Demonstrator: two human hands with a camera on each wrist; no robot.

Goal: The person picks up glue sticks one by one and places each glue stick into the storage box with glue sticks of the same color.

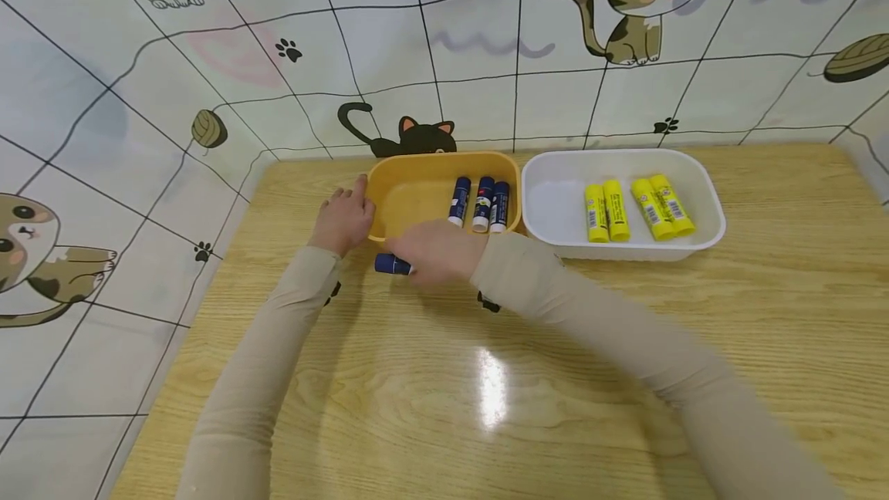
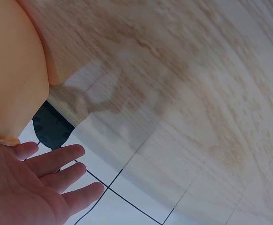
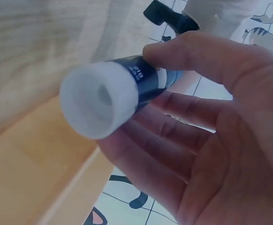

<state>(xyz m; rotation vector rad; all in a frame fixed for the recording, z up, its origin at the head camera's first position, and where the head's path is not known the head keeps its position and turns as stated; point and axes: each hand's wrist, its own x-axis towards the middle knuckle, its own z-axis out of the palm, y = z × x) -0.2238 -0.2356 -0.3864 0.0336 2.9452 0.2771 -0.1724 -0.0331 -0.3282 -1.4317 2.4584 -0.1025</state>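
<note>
My right hand point(image 1: 441, 251) pinches a dark blue glue stick point(image 1: 392, 264) with a white base, just in front of the yellow-orange bin point(image 1: 399, 166). In the right wrist view, the thumb and fingers hold the glue stick point(image 3: 146, 77) around its barrel, its hollow white end facing the camera. My left hand point(image 1: 343, 220) is at the left end of the bin, touching its rim. The left wrist view has the left hand point(image 2: 38, 187) with its fingers extended beside the bin wall point(image 2: 14, 70). Three blue glue sticks point(image 1: 484, 203) lie at the right inside the bin.
A white bin point(image 1: 552, 234) adjoins the yellow-orange one on the right, holding several yellow glue sticks point(image 1: 616, 211). Both stand at the back of the wood-grain table point(image 1: 417, 407). Behind and left rise tiled walls with cat drawings point(image 1: 479, 52).
</note>
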